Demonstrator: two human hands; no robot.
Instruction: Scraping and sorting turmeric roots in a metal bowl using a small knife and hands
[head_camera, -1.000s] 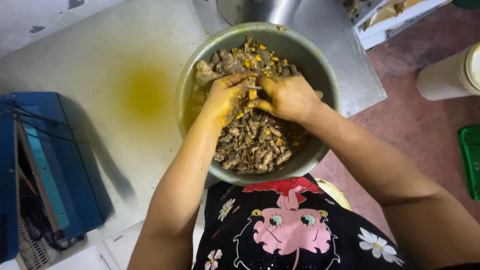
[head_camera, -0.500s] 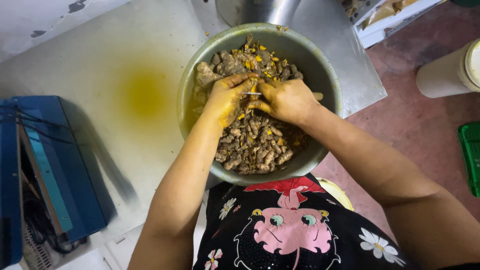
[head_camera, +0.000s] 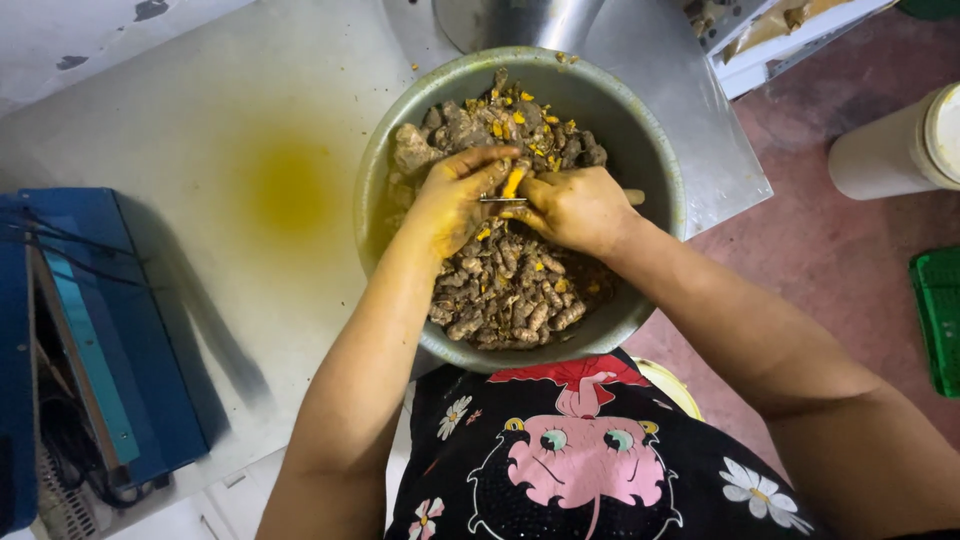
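Right now, at upper centre, the left hand (head_camera: 455, 200) pinches an orange root piece (head_camera: 512, 182) over the metal bowl (head_camera: 655, 150); the right hand (head_camera: 575, 208) grips a small knife (head_camera: 500, 200) (blade barely visible): cut shallow, away from fingers

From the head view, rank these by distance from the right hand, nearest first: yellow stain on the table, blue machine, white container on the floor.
Measured from the right hand, over the bowl:
1. Yellow stain, on the table to the left of the bowl.
2. White container, on the floor at the far right; not much farther than the stain.
3. Blue machine, at the left edge, clearly farthest.
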